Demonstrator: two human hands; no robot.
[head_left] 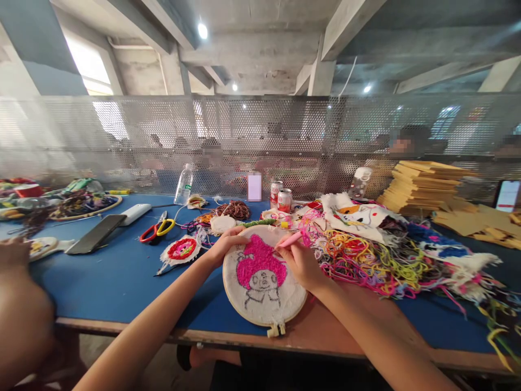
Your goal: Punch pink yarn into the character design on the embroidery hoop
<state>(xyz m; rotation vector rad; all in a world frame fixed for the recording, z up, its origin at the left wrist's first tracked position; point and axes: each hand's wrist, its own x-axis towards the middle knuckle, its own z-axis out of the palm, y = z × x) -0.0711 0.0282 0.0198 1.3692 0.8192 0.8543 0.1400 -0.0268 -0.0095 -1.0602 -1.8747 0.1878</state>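
Round wooden embroidery hoop (264, 282) with pink tufted figure lies at the blue bench's near edge. Left hand (226, 244) grips its far rim, fingers curled. Right hand (299, 263) pinches pink punch needle (291, 239) at the cloth. Stitching underway; the unfilled outline likely needs steady punches.

At the desk's (122, 277) near edge, the left hand (226, 243) grips the embroidery hoop's (264, 279) far rim while the right hand (301, 263) holds a pink punch needle (290, 239) against its pink stitching; tangled yarn (366, 260) lies just beside.
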